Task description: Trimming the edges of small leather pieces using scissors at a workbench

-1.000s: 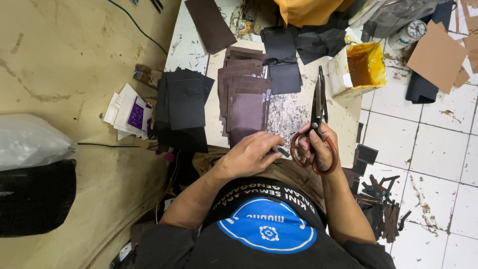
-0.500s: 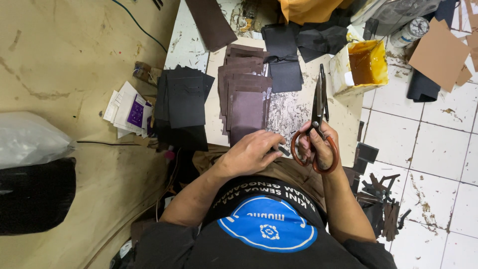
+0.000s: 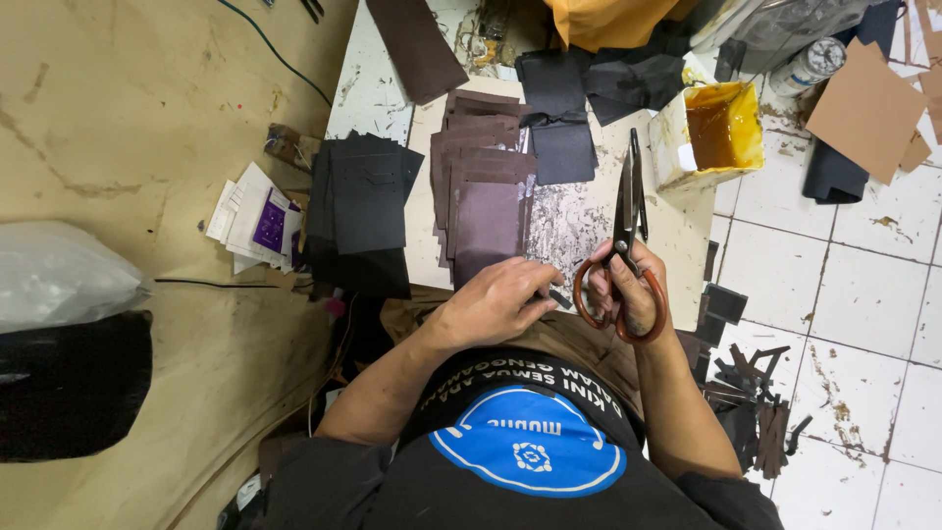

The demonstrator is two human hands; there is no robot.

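Rust-orange scissors sit clamped in our right hand, blades together mid-frame; our left hand pinches a small dark scrap beside the purple-brown leather stack

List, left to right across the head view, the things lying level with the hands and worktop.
White plastic bag → paper slips → black pieces stack → brown pieces stack → left hand → scissors in right hand → yellow glue tub → brown cardboard.
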